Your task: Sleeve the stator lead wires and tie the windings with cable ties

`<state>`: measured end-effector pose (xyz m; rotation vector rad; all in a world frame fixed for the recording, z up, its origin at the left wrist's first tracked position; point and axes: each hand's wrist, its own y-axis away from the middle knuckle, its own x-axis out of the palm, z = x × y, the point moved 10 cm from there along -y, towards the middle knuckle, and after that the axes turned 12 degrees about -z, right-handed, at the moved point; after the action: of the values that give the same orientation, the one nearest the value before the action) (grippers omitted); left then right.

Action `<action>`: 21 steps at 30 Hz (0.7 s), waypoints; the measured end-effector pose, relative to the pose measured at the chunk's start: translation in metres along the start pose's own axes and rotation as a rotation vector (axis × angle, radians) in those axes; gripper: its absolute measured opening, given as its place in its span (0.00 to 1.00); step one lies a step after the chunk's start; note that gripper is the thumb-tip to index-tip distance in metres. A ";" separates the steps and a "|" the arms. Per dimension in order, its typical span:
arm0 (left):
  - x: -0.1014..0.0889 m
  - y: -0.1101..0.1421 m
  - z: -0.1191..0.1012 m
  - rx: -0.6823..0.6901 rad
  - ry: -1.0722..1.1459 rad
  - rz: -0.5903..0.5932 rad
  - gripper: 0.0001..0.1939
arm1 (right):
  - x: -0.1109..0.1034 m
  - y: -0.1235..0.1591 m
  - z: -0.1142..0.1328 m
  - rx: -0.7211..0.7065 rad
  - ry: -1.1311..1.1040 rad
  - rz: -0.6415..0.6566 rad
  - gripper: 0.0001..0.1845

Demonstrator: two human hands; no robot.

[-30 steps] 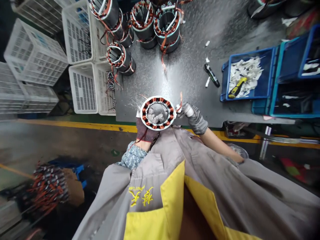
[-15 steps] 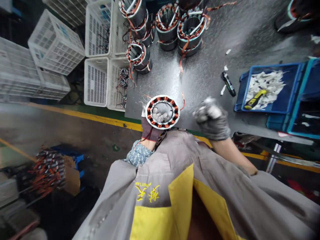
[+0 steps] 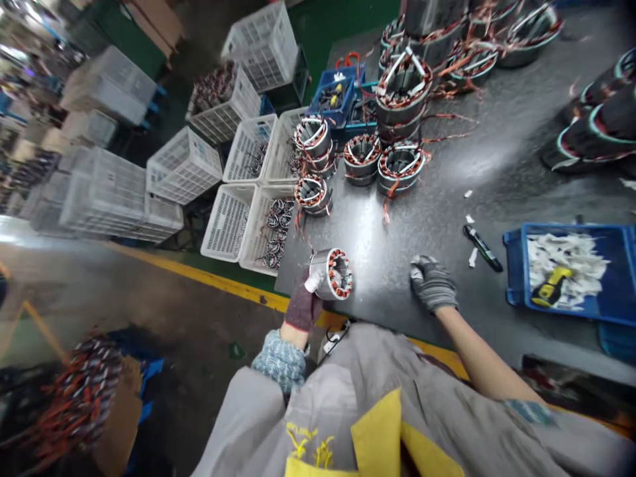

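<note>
Clenched around the silver core of a wound motor stator (image 3: 322, 273), the left hand (image 3: 302, 309) in a dark red glove holds it tilted on its side, copper windings facing right, just above the near edge of a dark bench (image 3: 437, 225). The right hand (image 3: 432, 283), in a grey glove, is empty, its fingers loosely spread, and it sits low over the bench, well apart from the stator. Farther along the bench, other wound stators (image 3: 401, 165) stand in a cluster, trailing orange leads. Beyond the bench's left edge sit white plastic crates (image 3: 228, 222), one holding coiled wire bundles (image 3: 278, 228). To the right lie a black marker (image 3: 481, 247) and a blue tray (image 3: 514, 265) filled with white paper scraps (image 3: 561, 262) and a yellow-handled tool (image 3: 549, 286).
</note>
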<state>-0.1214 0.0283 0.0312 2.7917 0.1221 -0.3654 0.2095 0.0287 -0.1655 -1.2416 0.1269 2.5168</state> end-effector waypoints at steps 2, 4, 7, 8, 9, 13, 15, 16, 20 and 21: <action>-0.023 -0.030 -0.019 0.049 -0.027 -0.002 0.45 | 0.021 0.002 0.014 -0.055 0.132 -0.021 0.25; -0.045 -0.072 -0.050 0.141 -0.141 -0.020 0.43 | 0.033 0.007 0.021 -0.118 0.245 -0.055 0.26; -0.069 -0.148 -0.114 0.371 -0.471 -0.110 0.36 | 0.037 0.016 0.020 -0.170 0.261 -0.113 0.25; -0.073 -0.177 -0.136 0.434 -0.586 -0.151 0.33 | 0.038 0.018 0.018 -0.179 0.254 -0.125 0.24; -0.073 -0.205 -0.156 0.487 -0.699 -0.189 0.29 | 0.038 0.019 0.016 -0.185 0.248 -0.134 0.23; -0.044 -0.308 -0.217 0.702 -1.073 -0.223 0.22 | 0.037 0.021 0.012 -0.186 0.232 -0.167 0.21; -0.025 -0.348 -0.222 0.723 -1.193 -0.165 0.24 | 0.037 0.021 0.011 -0.180 0.225 -0.173 0.20; -0.019 -0.365 -0.219 0.699 -1.245 -0.123 0.26 | 0.037 0.022 0.010 -0.175 0.220 -0.174 0.20; -0.008 -0.398 -0.198 0.588 -1.349 0.017 0.30 | 0.040 0.024 0.007 -0.133 0.201 -0.161 0.20; -0.008 -0.400 -0.197 0.581 -1.354 0.027 0.31 | 0.040 0.025 0.006 -0.120 0.199 -0.155 0.20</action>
<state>-0.1322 0.4698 0.0917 2.3305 -0.3847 -2.3977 0.1742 0.0171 -0.1951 -1.4874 -0.0728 2.2953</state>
